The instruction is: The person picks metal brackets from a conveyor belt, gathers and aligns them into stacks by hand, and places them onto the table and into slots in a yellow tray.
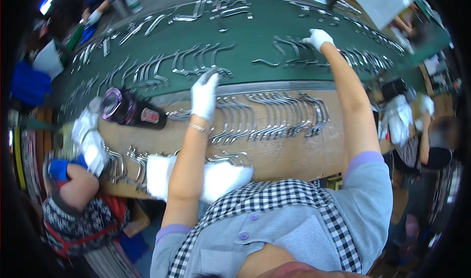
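Observation:
Long curved metal rods, like bent handles, lie in rows on a green surface [250, 30] and on the wooden bench before me. My left hand [203, 97], in a white glove with greyish fingertips, reaches to the near edge of the green surface. Its fingers are drawn together beside the end of a group of curved metal rods [196, 62]; whether one is between them is hidden. Farther out on the right, my white-gloved right hand [320, 38] has curled fingers, their tips at another group of curved metal rods [294, 50]. What they pinch does not show.
Curved rods [274, 115] stand in a dense row across the bench [299, 155]. A dark lidded flask [142, 113] is left of my left forearm, and a white cloth-like bundle [225, 180] lies below. A person [81, 204] sits close at left; others work around.

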Action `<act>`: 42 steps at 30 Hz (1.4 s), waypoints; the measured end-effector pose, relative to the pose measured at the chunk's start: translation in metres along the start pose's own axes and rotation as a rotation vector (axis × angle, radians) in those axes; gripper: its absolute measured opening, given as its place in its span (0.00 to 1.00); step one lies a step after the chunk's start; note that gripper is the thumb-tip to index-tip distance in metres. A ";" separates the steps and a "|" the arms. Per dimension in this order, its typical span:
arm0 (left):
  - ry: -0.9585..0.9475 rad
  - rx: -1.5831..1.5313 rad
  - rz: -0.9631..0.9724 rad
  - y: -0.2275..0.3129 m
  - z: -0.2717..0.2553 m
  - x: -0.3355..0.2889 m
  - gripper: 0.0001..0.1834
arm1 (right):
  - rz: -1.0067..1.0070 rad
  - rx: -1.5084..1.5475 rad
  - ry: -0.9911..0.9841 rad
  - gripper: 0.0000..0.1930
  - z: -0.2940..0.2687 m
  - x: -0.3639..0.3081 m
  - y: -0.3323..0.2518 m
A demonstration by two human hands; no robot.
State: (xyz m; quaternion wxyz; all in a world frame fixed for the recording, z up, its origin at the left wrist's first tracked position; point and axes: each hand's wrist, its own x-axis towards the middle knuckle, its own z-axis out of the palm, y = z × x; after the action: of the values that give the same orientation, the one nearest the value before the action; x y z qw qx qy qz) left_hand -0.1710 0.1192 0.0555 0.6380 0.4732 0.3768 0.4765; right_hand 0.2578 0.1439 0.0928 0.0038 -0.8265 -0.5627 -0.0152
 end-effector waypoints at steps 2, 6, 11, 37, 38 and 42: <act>0.012 -0.010 -0.015 -0.006 -0.003 -0.001 0.16 | -0.147 0.141 -0.005 0.33 -0.002 -0.005 -0.066; 0.143 -0.018 -0.098 -0.010 -0.015 -0.001 0.15 | -0.548 0.302 -0.202 0.35 -0.001 -0.063 -0.207; 0.295 -0.136 -0.101 -0.008 -0.019 0.008 0.13 | -0.380 0.313 -0.300 0.26 0.011 -0.087 -0.285; 0.302 -0.422 -0.292 -0.011 -0.015 0.008 0.18 | -0.317 0.227 -0.381 0.24 0.026 -0.049 -0.372; 0.336 -0.425 -0.302 -0.010 -0.015 0.007 0.19 | -0.383 0.224 -0.383 0.23 0.024 -0.048 -0.367; 0.428 -0.526 -0.358 -0.008 -0.026 0.010 0.28 | -0.265 0.652 -0.754 0.13 0.005 -0.051 -0.340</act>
State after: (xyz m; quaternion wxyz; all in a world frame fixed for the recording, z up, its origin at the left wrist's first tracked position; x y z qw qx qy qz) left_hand -0.1906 0.1342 0.0400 0.7176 0.1099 0.4432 0.5259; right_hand -0.0770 0.2207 0.0825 0.0563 -0.6519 -0.6005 0.4597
